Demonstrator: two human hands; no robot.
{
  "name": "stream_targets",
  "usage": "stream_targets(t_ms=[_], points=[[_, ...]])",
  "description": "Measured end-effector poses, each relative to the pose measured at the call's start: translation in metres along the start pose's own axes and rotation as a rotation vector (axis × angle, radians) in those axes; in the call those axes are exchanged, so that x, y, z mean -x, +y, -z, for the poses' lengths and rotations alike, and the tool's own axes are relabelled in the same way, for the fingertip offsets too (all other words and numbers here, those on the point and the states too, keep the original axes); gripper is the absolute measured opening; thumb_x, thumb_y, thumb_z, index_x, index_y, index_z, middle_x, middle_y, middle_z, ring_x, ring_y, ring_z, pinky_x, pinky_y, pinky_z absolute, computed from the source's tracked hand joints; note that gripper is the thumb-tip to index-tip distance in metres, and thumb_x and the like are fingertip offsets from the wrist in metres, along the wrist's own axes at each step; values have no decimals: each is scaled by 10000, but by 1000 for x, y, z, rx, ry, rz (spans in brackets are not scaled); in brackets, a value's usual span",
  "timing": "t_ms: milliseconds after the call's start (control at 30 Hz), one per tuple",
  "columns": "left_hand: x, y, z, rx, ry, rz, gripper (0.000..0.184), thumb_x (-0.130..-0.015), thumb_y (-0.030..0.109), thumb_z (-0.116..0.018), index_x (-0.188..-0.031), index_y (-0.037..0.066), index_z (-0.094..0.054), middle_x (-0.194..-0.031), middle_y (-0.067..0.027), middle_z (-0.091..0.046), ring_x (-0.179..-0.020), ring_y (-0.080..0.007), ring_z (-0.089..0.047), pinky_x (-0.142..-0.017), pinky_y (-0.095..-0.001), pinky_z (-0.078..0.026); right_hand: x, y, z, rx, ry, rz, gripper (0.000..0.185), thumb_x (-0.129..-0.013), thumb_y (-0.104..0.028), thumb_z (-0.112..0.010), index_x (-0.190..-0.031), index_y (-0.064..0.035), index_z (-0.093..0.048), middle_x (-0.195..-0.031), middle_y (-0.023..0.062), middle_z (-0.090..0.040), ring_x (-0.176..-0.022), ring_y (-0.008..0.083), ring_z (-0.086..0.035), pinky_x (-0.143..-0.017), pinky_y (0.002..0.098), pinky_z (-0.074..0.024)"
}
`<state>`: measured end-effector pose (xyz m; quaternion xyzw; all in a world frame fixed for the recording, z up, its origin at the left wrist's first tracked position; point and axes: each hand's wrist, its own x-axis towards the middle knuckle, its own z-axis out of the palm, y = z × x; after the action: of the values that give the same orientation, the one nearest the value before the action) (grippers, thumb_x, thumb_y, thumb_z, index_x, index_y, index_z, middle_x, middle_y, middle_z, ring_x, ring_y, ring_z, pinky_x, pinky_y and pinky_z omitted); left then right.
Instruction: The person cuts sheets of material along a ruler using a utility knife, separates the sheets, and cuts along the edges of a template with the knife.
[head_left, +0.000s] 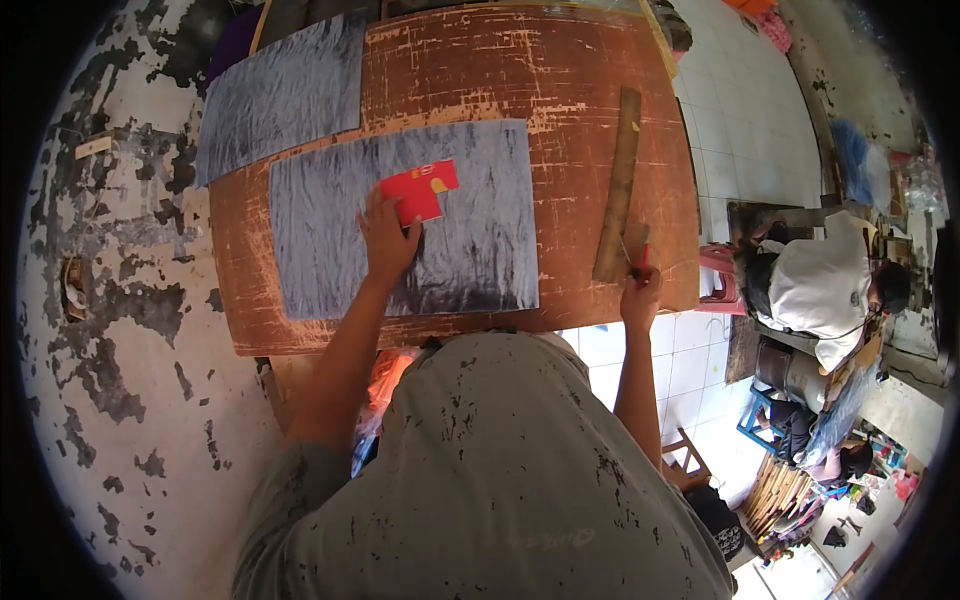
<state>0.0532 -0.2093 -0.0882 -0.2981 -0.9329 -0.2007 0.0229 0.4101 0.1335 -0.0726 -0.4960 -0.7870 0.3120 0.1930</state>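
Observation:
A grey streaked sheet (pixel 470 210) lies on the brown worn tabletop in front of me. On it is a piece of red card (pixel 410 205) with an angular, notched outline and a yellow patch. My left hand (pixel 387 240) grips the card's lower left part between thumb and fingers. Near the table's right front edge, my right hand (pixel 641 297) is closed around a slim red tool (pixel 645 257) that points away from me; its exact kind is too small to make out. Just left of that tool lies a long brown strip (pixel 617 185), like a worn ruler.
A second grey streaked sheet (pixel 285 90) lies at the table's far left. The scratched brown tabletop (pixel 580 60) ends on the right above a white tiled floor (pixel 745 140). A person in a white shirt (pixel 820 275) sits over there, near a reddish plastic stool (pixel 718 275).

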Motion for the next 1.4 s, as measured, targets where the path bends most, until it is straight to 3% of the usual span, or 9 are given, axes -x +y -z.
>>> stream_targets(t_ms=[67,133,267,433,600,767,1200,1300,1400], points=[[18,5,5,-19,98,82,653,-983,443,-713,-1472,53,-525,-1740,-261,-264,-1619,-483,-206,-1271,-688,-157,-2,8,4,-88,5,-97,372,-958,-169,-703,-1285,-33,-589,-1138,260,-676,-1007,433,-700,-883,533,-545],[30,41,13,139,110,-34,745,-960,462,-733,-1517,31,-491,-1738,-283,-245,-1617,-507,-189,-1279,-678,-141,-4,8,3,-178,14,-192,400,-966,-203,-696,-1305,-32,-573,-1136,259,-697,-998,437,-711,-887,534,-545],[48,114,6,322,-345,-506,919,-895,517,-805,-1559,-1,-438,-1723,-316,-236,-1625,-501,-167,-1300,-654,-107,-1,-11,8,41,-5,-197,428,-980,-340,-734,-1218,-14,-590,-1011,226,-707,-904,428,-713,-821,525,-544],[63,149,-5,207,-360,-496,999,-908,619,-738,-1617,7,-389,-1732,-314,-210,-1623,-502,-168,-1296,-659,-127,13,-19,-5,-6,-28,-106,434,-968,-387,-787,-1067,-2,-612,-871,214,-674,-807,401,-680,-755,510,-533],[38,149,-13,189,-500,-437,1041,-941,665,-674,-1665,4,-325,-1758,-312,-139,-1631,-500,-140,-1294,-662,-122,29,-21,-8,-6,-4,-101,428,-988,-367,-764,-1172,-19,-596,-974,254,-723,-910,468,-722,-780,561,-544],[13,145,-48,14,-272,-470,954,-1000,568,-637,-1683,4,-282,-1773,-304,-98,-1641,-492,-111,-1299,-652,-115,31,-25,-4,-45,-6,-84,387,-1000,-320,-754,-1171,-14,-591,-850,230,-713,-814,467,-718,-719,547,-543],[7,148,-38,32,-305,-462,908,-1000,445,-655,-1697,25,-252,-1777,-279,-108,-1646,-475,-108,-1309,-626,-121,19,-21,-4,-114,-34,-88,333,-1002,-279,-756,-1139,-10,-616,-912,236,-707,-816,448,-697,-739,532,-544],[-18,149,-33,197,-424,-330,869,-1022,455,-618,-1681,-1,-281,-1769,-279,-145,-1646,-465,-113,-1321,-594,-123,19,-12,1,-95,-17,-5,319,-1003,-258,-736,-1158,-22,-590,-954,237,-705,-866,453,-705,-747,549,-530],[-51,149,-45,86,-159,-283,821,-1062,462,-569,-1680,1,-287,-1767,-266,-159,-1650,-445,-109,-1327,-576,-125,17,-3,2,-90,-47,5,327,-1002,-252,-735,-1192,-23,-599,-974,236,-706,-883,450,-705,-767,544,-533]])
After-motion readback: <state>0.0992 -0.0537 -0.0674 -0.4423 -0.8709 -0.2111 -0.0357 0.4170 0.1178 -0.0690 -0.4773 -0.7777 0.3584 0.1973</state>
